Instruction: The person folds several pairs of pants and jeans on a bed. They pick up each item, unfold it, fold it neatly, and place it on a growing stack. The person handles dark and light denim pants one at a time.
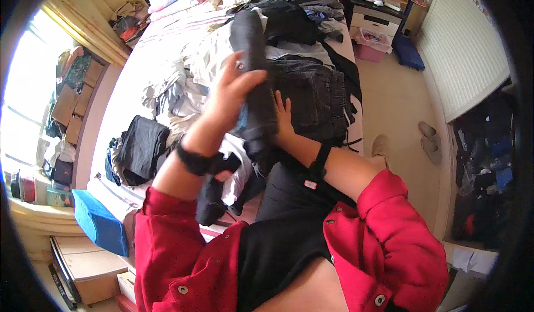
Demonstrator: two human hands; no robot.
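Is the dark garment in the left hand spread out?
Not spread: the dark garment forms a long, narrow strip in the left hand. Folded or bunched, I cannot tell.

The dark garment (258, 98), near-black and slightly blurred, is folded into 1 long, narrow bundle and held up, its far end pointing to 12 o'clock and its near end to about 6 o'clock. At its 3 o'clock, the jeans (314, 106), faded black with visible seams, lie flat on the bed (130, 92), gathered waistband toward 3 o'clock; the bundle covers their 9 o'clock edge.
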